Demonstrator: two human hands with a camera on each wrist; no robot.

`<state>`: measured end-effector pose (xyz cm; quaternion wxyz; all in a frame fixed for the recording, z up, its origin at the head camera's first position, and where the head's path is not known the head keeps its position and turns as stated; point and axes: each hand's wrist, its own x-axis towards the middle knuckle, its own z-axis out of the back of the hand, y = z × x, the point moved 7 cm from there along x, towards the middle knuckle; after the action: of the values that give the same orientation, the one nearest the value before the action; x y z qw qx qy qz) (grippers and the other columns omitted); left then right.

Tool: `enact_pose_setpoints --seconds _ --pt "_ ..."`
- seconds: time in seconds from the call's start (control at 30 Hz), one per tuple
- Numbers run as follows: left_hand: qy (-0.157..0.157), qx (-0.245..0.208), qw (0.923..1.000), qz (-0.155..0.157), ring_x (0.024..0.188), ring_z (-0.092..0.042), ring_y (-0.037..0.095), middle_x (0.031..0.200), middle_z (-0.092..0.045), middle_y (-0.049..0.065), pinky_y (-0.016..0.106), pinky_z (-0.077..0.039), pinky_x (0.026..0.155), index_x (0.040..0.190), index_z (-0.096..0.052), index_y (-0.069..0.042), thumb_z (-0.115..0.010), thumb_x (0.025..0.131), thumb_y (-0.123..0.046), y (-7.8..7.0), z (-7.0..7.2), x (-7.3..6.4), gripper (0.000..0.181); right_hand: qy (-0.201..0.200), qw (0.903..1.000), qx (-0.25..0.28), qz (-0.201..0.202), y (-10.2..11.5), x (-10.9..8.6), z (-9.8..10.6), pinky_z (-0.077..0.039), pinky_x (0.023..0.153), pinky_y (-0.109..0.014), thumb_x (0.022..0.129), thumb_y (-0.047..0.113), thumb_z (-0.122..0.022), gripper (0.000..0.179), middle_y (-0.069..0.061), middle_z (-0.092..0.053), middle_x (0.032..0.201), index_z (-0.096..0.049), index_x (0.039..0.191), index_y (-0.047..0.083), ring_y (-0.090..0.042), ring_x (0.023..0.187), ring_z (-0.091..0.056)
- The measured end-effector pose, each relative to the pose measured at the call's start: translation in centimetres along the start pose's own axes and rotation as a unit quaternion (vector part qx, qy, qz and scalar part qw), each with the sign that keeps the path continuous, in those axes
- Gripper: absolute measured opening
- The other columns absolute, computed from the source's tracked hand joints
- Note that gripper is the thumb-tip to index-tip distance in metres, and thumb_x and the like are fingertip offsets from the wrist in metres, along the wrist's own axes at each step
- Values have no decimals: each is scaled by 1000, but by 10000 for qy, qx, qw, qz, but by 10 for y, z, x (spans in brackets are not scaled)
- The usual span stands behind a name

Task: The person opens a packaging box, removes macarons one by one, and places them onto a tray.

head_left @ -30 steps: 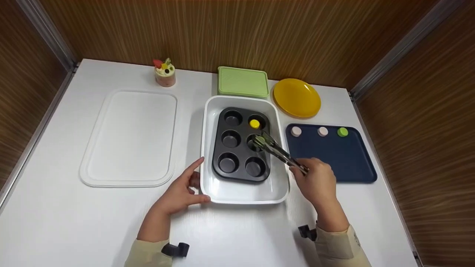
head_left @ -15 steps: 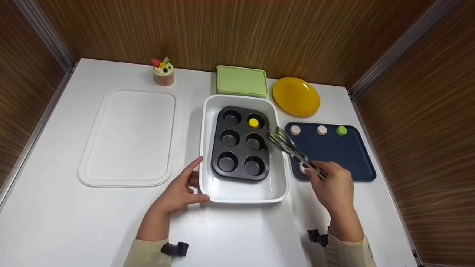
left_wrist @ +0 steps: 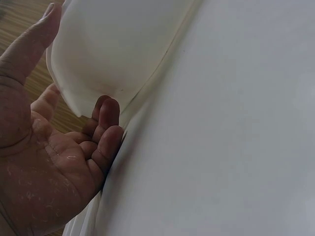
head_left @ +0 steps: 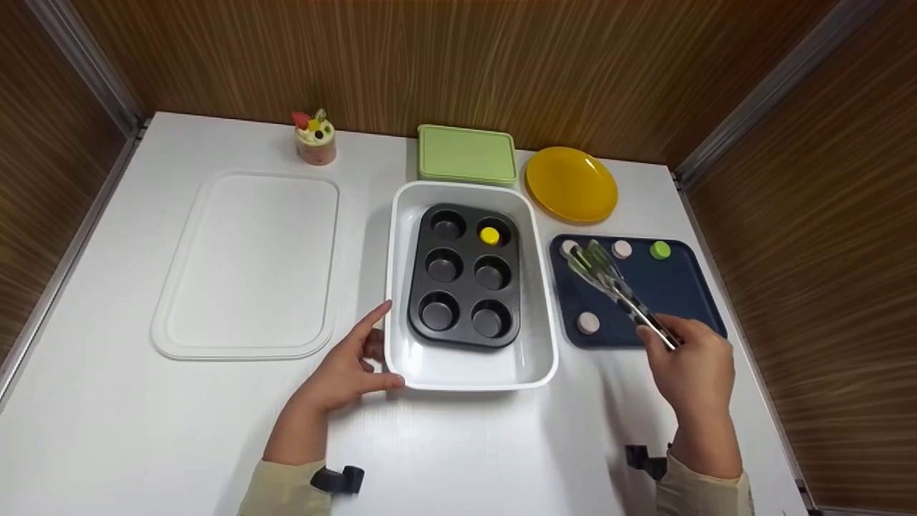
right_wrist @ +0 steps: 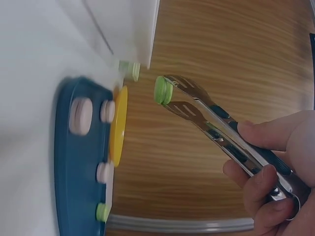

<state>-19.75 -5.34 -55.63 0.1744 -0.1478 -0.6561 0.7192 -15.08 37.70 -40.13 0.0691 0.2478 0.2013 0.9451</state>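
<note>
My right hand (head_left: 693,369) holds metal tongs (right_wrist: 236,140), their slotted tips pinching a light green macaron (right_wrist: 163,90) over the dark blue tray (head_left: 684,287). On that tray lie pink macarons, one near the front left corner (head_left: 588,323) and two along the back, beside another green one (head_left: 660,250). My left hand (head_left: 349,374) rests against the left side of a white deep box (head_left: 458,371), index finger and thumb at its rim, the other fingers bent. Inside the box lies a black muffin tin (head_left: 467,288); its back right cup has a yellow macaron (head_left: 490,236).
Behind the box stands a light green lidded container (head_left: 467,154), with an orange-yellow plate (head_left: 571,185) to its right. A white flat lid (head_left: 251,265) lies at the left, and a dessert cup (head_left: 316,143) stands behind it. Wood-grain panels enclose the table.
My right hand has moved right with the tongs, lifting the green macaron from the muffin tin's middle right cup to over the blue tray. The left hand stays at the box.
</note>
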Motion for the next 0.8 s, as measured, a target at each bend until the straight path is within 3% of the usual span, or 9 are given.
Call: enact_pose_setpoints --seconds 0.37,0.8 --pt "-2 40 10000 -42 96 -61 24 111 -63 20 27 -46 76 167 -27 -7 -94 79 -6 0 0 0 111 94 9984 -269 -483 -28 -5 11 -49 76 -62 88 7 -84 23 -29 -74 99 -80 106 -7 -50 92 -71" --pt "4 10 10000 51 98 -63 22 116 -64 20 28 -48 78 168 -27 -10 -95 79 -10 2 1 0 112 309 9940 -570 -880 -57 -21 17 -50 78 -65 92 11 -81 27 -31 -73 106 -78 113 -7 -51 94 -69"
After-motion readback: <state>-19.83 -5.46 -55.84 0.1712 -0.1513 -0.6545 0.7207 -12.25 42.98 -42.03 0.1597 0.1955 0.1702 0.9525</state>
